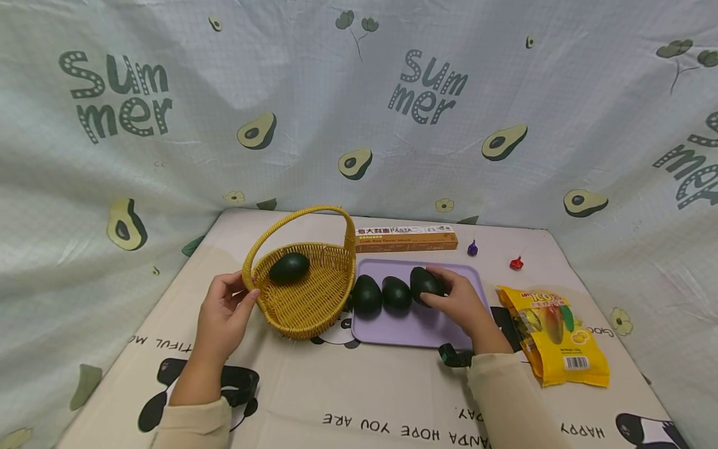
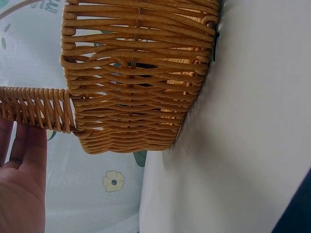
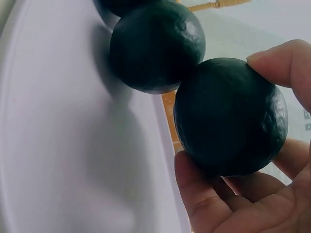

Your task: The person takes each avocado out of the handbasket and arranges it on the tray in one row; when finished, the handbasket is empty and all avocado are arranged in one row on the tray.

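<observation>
Item: avocado (image 1: pixel 424 282), dark green, pebbled skin. Location: right end of a row of three on the lilac tray (image 1: pixel 417 330); the other two avocados (image 1: pixel 381 295) lie just beside it, the nearer one touching or almost touching it in the right wrist view.

Right hand (image 1: pixel 461 304): fingers (image 3: pixel 284 65) curled over the top, thumb under the near side, holding the fruit.

Left hand (image 1: pixel 224 315): fingers relaxed and fairly wide, thumb against the rim of the wicker basket (image 1: pixel 305 299) where the handle joins; nothing clasped.

Basket contents: one avocado (image 1: pixel 288 267).

Handling, as judged: moderately heavy for its size, firm, rounded, skin rough enough to give purchase; likely to roll if set down loosely. Best taken across its widest part, fingers opposing thumb, as now.

Also on the desk: pasta box (image 1: pixel 406 239), yellow snack bag (image 1: pixel 555 333), two small wrapped sweets (image 1: pixel 473 249).
</observation>
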A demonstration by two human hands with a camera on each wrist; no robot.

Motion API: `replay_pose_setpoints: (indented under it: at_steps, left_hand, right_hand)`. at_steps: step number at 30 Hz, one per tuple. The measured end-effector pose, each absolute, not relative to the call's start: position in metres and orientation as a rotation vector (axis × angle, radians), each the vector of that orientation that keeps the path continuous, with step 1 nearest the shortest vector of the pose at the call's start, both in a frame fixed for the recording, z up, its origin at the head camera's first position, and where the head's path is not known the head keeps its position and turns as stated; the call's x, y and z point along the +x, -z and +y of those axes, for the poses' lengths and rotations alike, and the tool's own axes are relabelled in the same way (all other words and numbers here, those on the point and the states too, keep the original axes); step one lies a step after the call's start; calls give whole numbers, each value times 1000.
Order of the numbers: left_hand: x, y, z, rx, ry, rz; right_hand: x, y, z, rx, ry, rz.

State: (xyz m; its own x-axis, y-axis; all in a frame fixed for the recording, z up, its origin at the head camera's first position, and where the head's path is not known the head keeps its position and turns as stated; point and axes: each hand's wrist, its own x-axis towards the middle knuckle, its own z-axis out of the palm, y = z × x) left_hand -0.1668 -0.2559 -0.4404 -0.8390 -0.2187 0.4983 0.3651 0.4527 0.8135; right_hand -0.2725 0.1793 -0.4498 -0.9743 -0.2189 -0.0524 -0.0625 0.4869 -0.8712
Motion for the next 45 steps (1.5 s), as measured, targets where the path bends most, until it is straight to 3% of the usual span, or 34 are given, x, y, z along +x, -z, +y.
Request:
replay_pose_setpoints:
  at_steps: [45]
  left_hand:
    - [-167,440,-254,-115,1414,-2146]
  right_hand:
    - [-268,467,184,-268,1342,2675]
